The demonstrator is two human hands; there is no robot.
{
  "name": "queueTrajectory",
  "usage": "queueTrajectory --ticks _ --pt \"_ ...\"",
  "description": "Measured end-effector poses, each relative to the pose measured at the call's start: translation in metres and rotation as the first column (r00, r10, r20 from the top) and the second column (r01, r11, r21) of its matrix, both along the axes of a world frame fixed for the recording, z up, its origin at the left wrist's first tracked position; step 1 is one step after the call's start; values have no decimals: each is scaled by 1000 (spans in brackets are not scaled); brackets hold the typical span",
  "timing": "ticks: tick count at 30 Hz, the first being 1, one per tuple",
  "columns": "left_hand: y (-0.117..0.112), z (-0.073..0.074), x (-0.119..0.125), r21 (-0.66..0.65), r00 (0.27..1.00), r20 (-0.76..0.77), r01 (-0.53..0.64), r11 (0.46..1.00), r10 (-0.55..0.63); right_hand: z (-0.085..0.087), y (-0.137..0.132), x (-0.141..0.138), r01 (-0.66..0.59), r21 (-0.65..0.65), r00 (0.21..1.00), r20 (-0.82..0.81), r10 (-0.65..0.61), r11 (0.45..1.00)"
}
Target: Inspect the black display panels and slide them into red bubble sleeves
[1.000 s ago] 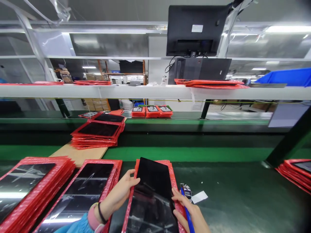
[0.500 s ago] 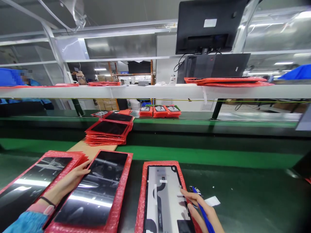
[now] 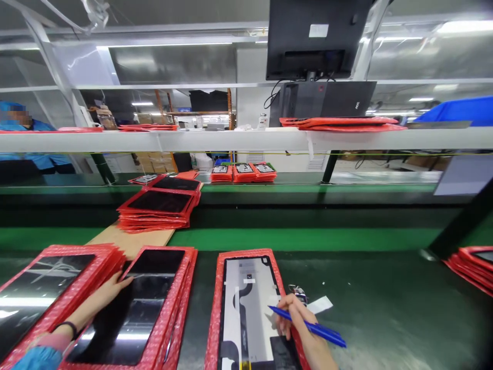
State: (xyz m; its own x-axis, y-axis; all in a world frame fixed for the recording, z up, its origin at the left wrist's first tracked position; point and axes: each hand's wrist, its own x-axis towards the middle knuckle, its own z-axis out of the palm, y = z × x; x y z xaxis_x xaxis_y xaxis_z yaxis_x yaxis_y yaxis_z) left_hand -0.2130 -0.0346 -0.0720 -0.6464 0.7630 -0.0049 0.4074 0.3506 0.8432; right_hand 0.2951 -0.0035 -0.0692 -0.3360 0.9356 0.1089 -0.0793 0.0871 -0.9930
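Observation:
My left hand (image 3: 106,292) grips the left edge of a black glossy tablet screen (image 3: 150,293), its thumb over the glass; the other fingers are partly hidden. That screen lies on red bubble-wrap sleeves (image 3: 180,303) in a stack. My right hand (image 3: 298,321) is closed around a blue pen (image 3: 321,331), whose tip points left over another tablet screen (image 3: 254,298). This one lies back side up, silver-white with dark flex cable, on a red bubble-wrap sleeve (image 3: 214,313). The right fingers rest over its right edge.
Left, another stack of screens in red sleeves (image 3: 54,288). Behind, a taller stack (image 3: 154,218) stands on a brown board (image 3: 131,241). A white paper slip (image 3: 320,305) and small metal object (image 3: 298,293) lie right. More sleeves (image 3: 472,270) sit at the far right, beside a dark post (image 3: 462,221).
The screen at my left hand, tilted and higher before, now rests on its stack. My right hand has closed up, with the pen swung to point left over the silver-backed screen. The view shifted right.

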Motion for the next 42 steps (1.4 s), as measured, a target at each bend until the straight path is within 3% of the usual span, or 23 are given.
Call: queueTrajectory --ticks 4,9,13,16,20,23,26,29,32,37,42 --pt "-4 -7 17 -86 999 36 1 996 2 -4 2 0 65 150 948 301 -108 987" --pt "1 9 44 -41 999 -30 -26 999 25 -7 2 -5 67 282 895 407 -183 957" --pt "11 28 92 69 997 -53 55 996 -51 -5 1 -9 38 329 878 440 -189 944" --pt "15 39 143 130 981 63 176 976 -185 -5 0 -11 27 346 872 451 -191 938" --pt "12 43 208 117 831 396 377 919 -391 -7 -1 -9 52 339 877 435 -206 939" --pt "6 42 238 94 679 619 434 896 -395 -10 -1 -8 84 305 895 396 -206 949" --pt "2 44 249 71 590 740 410 909 -324 -12 1 -9 129 245 920 331 -207 961" --pt "3 51 251 39 550 790 394 918 -269 -12 3 -10 159 173 949 244 -199 972" --pt "8 57 253 -14 550 806 386 922 -218 -12 6 -11 141 90 977 146 -154 986" --pt "20 53 256 -99 561 814 386 917 -149 -17 11 -10 79 -36 997 -18 -80 996" --pt "31 57 260 -85 591 777 442 893 -218 -19 12 -9 34 -112 991 -124 -48 993"
